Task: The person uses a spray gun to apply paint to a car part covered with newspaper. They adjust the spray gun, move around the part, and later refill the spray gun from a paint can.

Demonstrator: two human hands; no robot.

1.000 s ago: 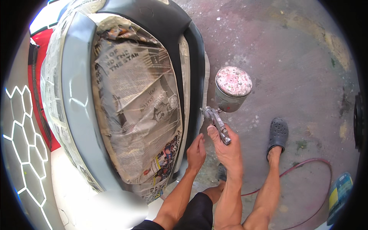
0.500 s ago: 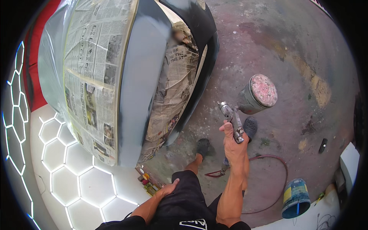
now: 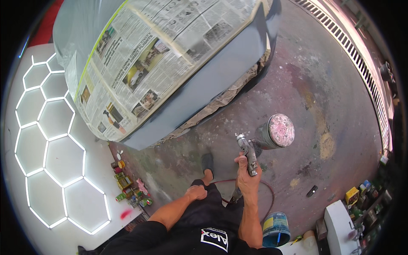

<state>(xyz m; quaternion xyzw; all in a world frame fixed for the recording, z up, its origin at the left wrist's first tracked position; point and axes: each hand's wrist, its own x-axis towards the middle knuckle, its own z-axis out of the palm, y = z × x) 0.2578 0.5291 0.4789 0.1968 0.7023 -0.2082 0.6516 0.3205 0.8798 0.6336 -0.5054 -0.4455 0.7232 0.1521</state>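
My right hand is wrapped round the handle of a metal spray gun, held out in front of me over the floor. A paint-crusted cup is joined to the gun's right side. A red hose curves below that hand. My left hand rests against my dark shorts, its fingers curled; whether anything is in them is hidden. Ahead to the left stands a grey-primed car panel, edged by masking newspaper that is taped down.
Clear plastic sheeting covers more of the car. Small cans and bottles line the floor at left, beside hexagonal lights. A blue bucket stands near my right arm. A drain grate runs along the far right.
My view has turned, so the car panel now slants across the upper left and the drain grate shows. The spray gun sits slightly lower and further left in view, still in my right hand.
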